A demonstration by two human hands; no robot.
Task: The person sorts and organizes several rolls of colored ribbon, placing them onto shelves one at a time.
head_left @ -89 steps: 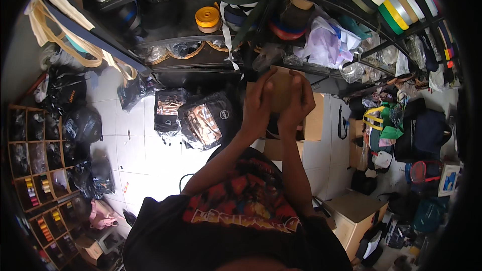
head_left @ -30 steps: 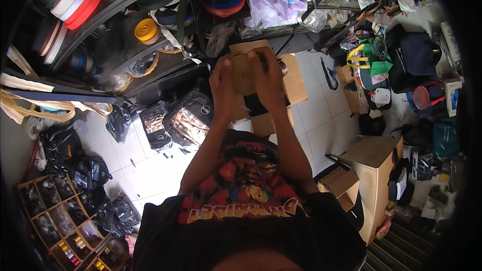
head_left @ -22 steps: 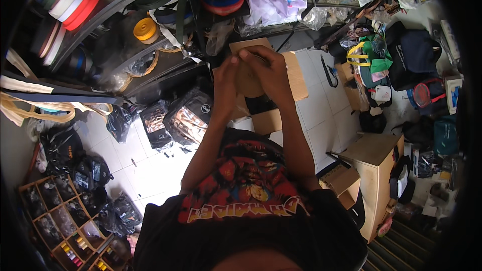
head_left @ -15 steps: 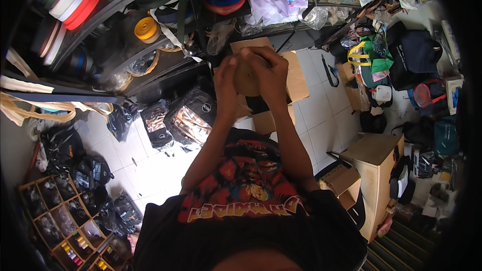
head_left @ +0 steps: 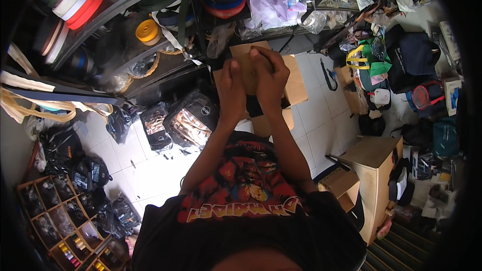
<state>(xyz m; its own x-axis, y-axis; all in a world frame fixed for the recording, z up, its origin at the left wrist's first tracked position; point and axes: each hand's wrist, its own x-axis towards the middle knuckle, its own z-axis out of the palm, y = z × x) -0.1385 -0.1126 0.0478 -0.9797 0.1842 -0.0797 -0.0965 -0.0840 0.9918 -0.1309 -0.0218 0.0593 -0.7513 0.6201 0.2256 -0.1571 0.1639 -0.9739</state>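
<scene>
Between my two hands is a round, flat brown roll, with a small dark spot at its middle; it looks like a coil of strap or tape. My left hand grips its left edge, thumb uppermost. Against the right edge, my right hand curls its fingers over the far rim, and the thumb lies on top. The underside of the roll and several fingertips are hidden. Beneath the hands stands an open cardboard box with its flaps spread; its inside looks dark.
Shelves of webbing rolls run along the far left, including a yellow roll. Plastic-wrapped black bags lie on the tiles. A wooden cabinet stands at right, a compartment rack at lower left. Bags crowd the far right.
Both hands have shifted slightly around the roll. The left has come a little right and nearer me, and the right thumb has moved further over the roll, leaving less of it showing.
</scene>
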